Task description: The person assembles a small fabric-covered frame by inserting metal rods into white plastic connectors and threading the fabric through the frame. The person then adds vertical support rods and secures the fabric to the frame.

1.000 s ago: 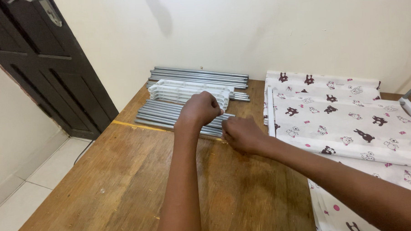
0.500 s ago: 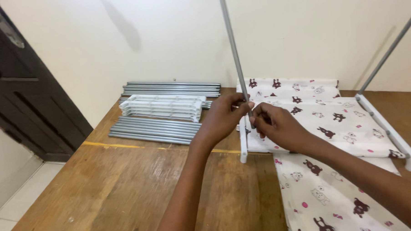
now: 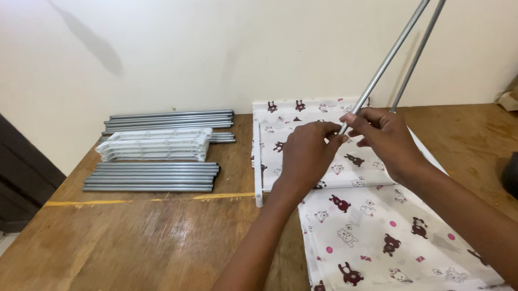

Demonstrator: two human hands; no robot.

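**A:** Grey metal tube (image 3: 386, 62), long and slender — where is it from your seat?

**B:** I see it slanting up and to the right from both hands, its lower end over the white printed cloth with small brown bears and pink dots (image 3: 377, 239). My left hand (image 3: 306, 155) has its fingers closed around the lower end; my right hand (image 3: 385, 136) pinches the tube just above, fingers curled tight on it. The two hands are almost touching.

**A:** Anything else upright?

**B:** A second grey tube (image 3: 421, 48) rises just beside the first, further right. I cannot tell what holds its foot; my right hand hides it.

**A:** Any containers?

**B:** I see none as such. The wooden surface (image 3: 130, 247) carries everything loose: a bundle of grey tubes (image 3: 151, 181) lying flat on the left, a stack of white plastic frames (image 3: 154, 146) behind it, and more grey tubes (image 3: 169, 119) near the wall. A white bar (image 3: 257, 168) lies along the cloth's left edge.
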